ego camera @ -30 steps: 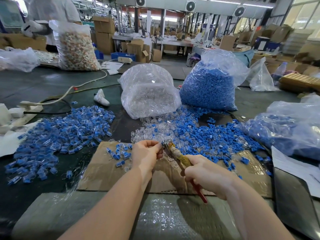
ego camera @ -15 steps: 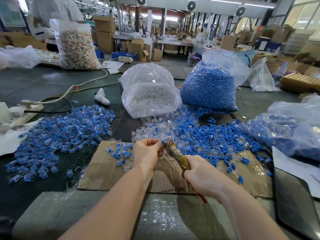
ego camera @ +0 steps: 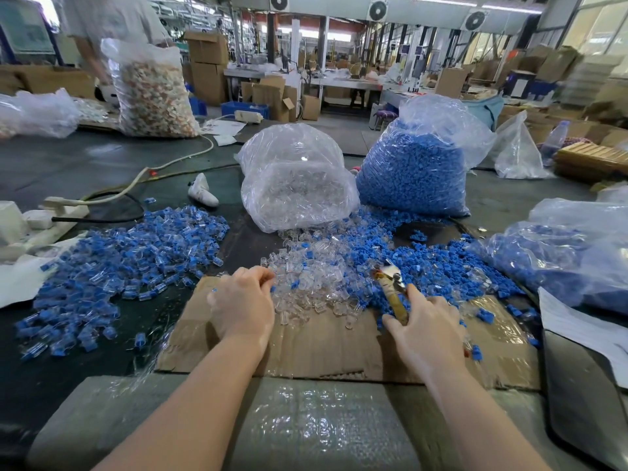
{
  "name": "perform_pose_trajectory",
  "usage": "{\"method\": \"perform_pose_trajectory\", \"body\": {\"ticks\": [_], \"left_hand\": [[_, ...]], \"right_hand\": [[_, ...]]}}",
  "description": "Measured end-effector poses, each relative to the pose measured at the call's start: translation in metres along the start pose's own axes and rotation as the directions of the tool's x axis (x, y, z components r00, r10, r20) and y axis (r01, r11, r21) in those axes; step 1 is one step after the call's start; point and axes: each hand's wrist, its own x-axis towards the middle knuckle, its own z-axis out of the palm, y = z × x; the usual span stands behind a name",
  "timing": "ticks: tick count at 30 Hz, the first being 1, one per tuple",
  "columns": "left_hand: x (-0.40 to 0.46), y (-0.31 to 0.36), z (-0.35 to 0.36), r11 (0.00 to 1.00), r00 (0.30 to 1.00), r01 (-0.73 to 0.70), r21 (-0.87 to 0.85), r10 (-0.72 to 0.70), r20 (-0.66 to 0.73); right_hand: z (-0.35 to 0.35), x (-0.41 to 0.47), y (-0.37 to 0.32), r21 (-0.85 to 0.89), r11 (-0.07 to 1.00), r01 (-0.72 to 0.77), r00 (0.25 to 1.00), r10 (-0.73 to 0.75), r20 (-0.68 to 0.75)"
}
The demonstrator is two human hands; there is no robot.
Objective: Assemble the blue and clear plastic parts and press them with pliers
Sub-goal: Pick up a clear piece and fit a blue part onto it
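Note:
My left hand (ego camera: 244, 302) lies on the cardboard sheet (ego camera: 326, 348) with its fingers curled at the near edge of the loose clear parts (ego camera: 312, 287); what the fingertips hold is hidden. My right hand (ego camera: 424, 329) grips the yellow-handled pliers (ego camera: 390, 283), whose jaws point away over the loose blue parts (ego camera: 438, 266). A wide pile of assembled blue-and-clear pieces (ego camera: 122, 263) covers the table on the left.
A bag of clear parts (ego camera: 295, 178) and a bag of blue parts (ego camera: 418, 161) stand behind the piles. Another bag of blue pieces (ego camera: 574, 249) lies right. Cables and a white power strip (ego camera: 44, 212) sit left. A person (ego camera: 102, 28) stands far left by a bag (ego camera: 153, 90).
My hands have separated: the left moved left and down onto the cardboard by the clear parts, the right swung the pliers rightward toward the blue parts. The person at the back shifted.

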Motion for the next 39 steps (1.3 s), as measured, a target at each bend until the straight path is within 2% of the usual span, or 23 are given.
{"method": "perform_pose_trajectory", "body": {"ticks": [4,8,12,16,19,22,24,26,29,33,39], "left_hand": [[0.003,-0.012,0.001,0.986,1.000,-0.010,0.169,0.010,0.002],[0.001,-0.013,0.003,0.979,1.000,-0.004,0.202,-0.002,0.030],[-0.005,-0.002,0.009,0.996,0.998,-0.065,0.068,0.063,0.029],[-0.020,0.018,0.020,0.959,0.969,-0.227,-0.168,0.239,0.057],[-0.035,0.030,0.030,0.909,0.924,-0.336,-0.245,0.368,0.101],[-0.046,0.037,0.040,0.885,0.892,-0.364,-0.292,0.421,0.164],[-0.050,0.039,0.044,0.883,0.881,-0.374,-0.284,0.434,0.189],[-0.051,0.038,0.047,0.885,0.867,-0.383,-0.265,0.443,0.229],[-0.052,0.037,0.048,0.886,0.851,-0.384,-0.259,0.449,0.274],[-0.052,0.037,0.046,0.896,0.870,-0.339,-0.287,0.414,0.268],[-0.050,0.034,0.042,0.900,0.916,-0.252,-0.356,0.340,0.211]], "right_hand": [[0.009,0.006,0.009,-0.087,0.995,-0.040,0.999,0.038,-0.031],[0.016,0.005,0.014,-0.173,0.984,-0.045,0.998,0.036,-0.054],[0.021,0.003,0.014,-0.222,0.974,-0.047,0.996,0.030,-0.078],[0.024,0.003,0.014,-0.227,0.972,-0.056,0.996,0.038,-0.083],[0.022,0.001,0.014,-0.195,0.979,-0.062,0.997,0.051,-0.061],[0.020,-0.003,0.011,-0.132,0.991,0.038,0.984,-0.060,-0.168],[0.018,-0.004,0.007,-0.102,0.981,0.167,0.948,-0.188,-0.256],[0.018,-0.005,0.003,-0.146,0.962,0.229,0.942,-0.257,-0.215],[0.023,-0.003,-0.002,-0.200,0.951,0.238,0.956,-0.265,-0.123],[0.029,0.000,-0.008,-0.212,0.946,0.247,0.957,-0.272,-0.098],[0.038,-0.003,-0.020,-0.043,0.967,0.250,0.950,-0.253,-0.181]]}}
